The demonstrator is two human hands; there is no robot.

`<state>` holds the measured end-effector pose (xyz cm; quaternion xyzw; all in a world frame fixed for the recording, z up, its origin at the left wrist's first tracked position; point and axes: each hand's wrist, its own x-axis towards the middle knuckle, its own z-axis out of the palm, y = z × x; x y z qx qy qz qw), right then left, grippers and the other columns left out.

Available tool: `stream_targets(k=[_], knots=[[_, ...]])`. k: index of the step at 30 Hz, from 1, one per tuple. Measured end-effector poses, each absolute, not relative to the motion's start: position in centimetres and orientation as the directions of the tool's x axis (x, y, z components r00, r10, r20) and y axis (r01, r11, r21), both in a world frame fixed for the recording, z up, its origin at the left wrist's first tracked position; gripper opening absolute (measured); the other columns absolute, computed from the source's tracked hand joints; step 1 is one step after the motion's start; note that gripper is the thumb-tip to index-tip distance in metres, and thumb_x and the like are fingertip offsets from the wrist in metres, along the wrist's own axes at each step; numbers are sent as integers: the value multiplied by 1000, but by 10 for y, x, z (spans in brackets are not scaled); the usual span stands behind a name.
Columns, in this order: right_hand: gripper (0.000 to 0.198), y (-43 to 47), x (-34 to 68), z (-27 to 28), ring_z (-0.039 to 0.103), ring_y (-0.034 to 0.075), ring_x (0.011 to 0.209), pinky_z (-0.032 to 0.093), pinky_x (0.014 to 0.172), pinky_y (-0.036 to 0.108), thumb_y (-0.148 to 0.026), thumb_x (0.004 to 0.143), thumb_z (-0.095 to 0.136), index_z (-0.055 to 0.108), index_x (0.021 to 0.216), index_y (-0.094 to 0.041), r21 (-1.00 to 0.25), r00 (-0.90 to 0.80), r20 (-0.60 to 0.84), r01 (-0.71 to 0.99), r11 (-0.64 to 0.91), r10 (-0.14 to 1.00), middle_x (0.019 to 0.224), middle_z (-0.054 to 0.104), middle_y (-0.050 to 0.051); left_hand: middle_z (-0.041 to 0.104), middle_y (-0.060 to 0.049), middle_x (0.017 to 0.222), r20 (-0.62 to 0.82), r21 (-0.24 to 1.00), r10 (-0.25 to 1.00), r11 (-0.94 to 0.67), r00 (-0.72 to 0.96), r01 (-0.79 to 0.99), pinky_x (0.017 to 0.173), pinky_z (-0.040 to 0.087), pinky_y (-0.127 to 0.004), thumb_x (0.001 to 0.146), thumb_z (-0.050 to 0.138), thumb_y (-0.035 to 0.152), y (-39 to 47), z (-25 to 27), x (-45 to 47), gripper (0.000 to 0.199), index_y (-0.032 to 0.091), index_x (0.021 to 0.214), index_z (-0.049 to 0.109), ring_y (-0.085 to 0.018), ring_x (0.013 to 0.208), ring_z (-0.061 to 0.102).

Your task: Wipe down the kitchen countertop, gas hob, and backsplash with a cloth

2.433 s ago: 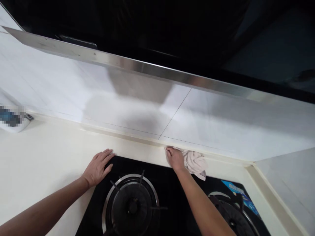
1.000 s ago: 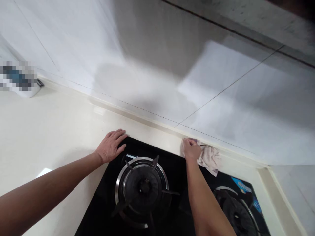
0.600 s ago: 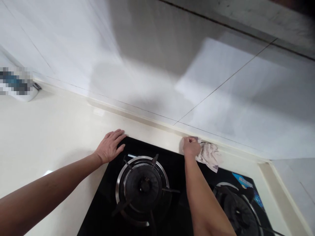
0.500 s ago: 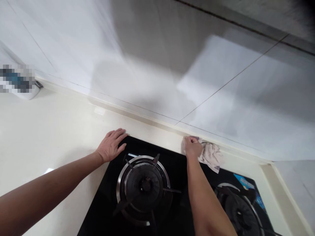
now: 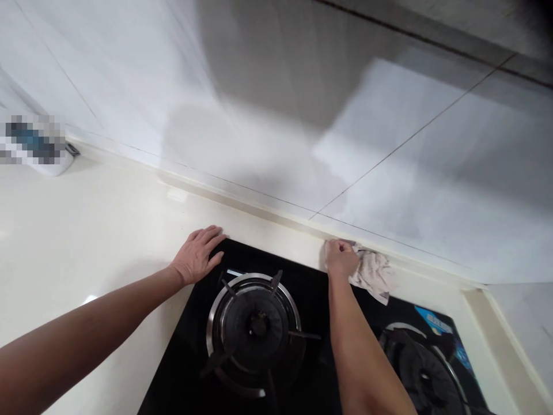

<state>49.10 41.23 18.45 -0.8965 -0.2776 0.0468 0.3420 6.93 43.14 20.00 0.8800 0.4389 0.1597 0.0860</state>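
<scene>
My left hand lies flat with fingers spread over the back left corner of the black gas stove, partly on the pale counter. Behind the stove, my right hand is closed on a crumpled cloth, pressing it to the counter strip by the wall. The cloth is light with brownish patches, and its loose part spreads to the right over the stove's back edge. Below and between my arms is the left burner with its metal ring and black pan supports. My right forearm hides part of the stove.
A second burner is at the lower right, near a blue sticker on the stove's corner. A white object, partly blurred out, stands on the counter at far left. The tiled wall rises behind a raised ledge.
The whole view has shifted slightly, so things sit a little further right. My left hand stays on the corner; my right hand still grips the cloth at nearly the same spot.
</scene>
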Motion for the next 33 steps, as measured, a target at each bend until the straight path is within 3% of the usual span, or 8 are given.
stream_targets(k=[4, 12, 19, 21, 24, 26, 29, 33], knots=[[38, 411, 494, 183, 63, 22, 76, 48, 75, 33, -54, 77, 56, 73, 85, -21, -701, 799, 104, 481, -526, 593, 82, 73, 5, 51, -12, 150, 199, 296, 802, -597, 563, 746, 116, 35, -51, 98, 42, 44, 431, 201, 69, 50, 21, 141, 52, -29, 144, 41], [36, 416, 507, 173, 59, 23, 70, 48, 78, 38, -53, 72, 57, 71, 73, -20, -681, 803, 122, 496, -539, 583, 71, 70, 8, 51, -11, 151, 190, 291, 807, -590, 559, 753, 117, 34, -50, 98, 40, 44, 431, 201, 69, 50, 21, 141, 52, -29, 144, 40], [48, 398, 514, 190, 64, 24, 87, 50, 83, 35, -57, 76, 59, 75, 97, -18, -696, 640, 73, 582, -421, 765, 95, 74, 8, 52, -12, 150, 191, 310, 808, -588, 557, 747, 116, 35, -51, 97, 44, 43, 431, 203, 69, 49, 21, 140, 53, -29, 143, 41], [46, 387, 523, 201, 59, 30, 104, 45, 95, 43, -55, 74, 63, 75, 97, -17, -611, 623, 114, 658, -440, 774, 110, 70, 13, 52, -12, 149, 188, 318, 809, -587, 557, 745, 115, 36, -52, 97, 44, 43, 431, 204, 70, 49, 22, 140, 53, -29, 143, 42], [41, 374, 525, 211, 44, 38, 125, 31, 106, 57, -53, 82, 60, 75, 105, -22, -251, 604, 182, 792, -557, 776, 132, 58, 15, 52, -12, 149, 186, 321, 810, -585, 557, 744, 115, 36, -53, 97, 44, 43, 431, 204, 70, 48, 22, 140, 53, -30, 143, 42], [41, 374, 512, 212, 43, 38, 125, 31, 102, 59, -51, 92, 49, 72, 115, -26, -38, 579, 160, 813, -582, 799, 133, 57, 14, 52, -12, 150, 186, 312, 809, -587, 557, 747, 115, 36, -52, 98, 43, 43, 431, 204, 70, 49, 21, 140, 53, -30, 143, 42], [43, 389, 475, 213, 47, 34, 119, 40, 93, 50, -42, 99, 37, 67, 122, -23, 19, 464, 79, 884, -467, 882, 127, 59, 15, 51, -12, 150, 192, 301, 806, -591, 560, 748, 115, 36, -52, 98, 43, 43, 432, 202, 69, 49, 20, 140, 54, -30, 143, 42], [42, 417, 418, 222, 49, 30, 113, 41, 89, 42, -40, 101, 34, 65, 125, -24, -31, 191, 15, 981, -191, 981, 122, 58, 13, 53, -12, 149, 209, 287, 798, -603, 565, 745, 115, 37, -51, 98, 42, 44, 433, 200, 67, 49, 21, 140, 53, -29, 143, 42]])
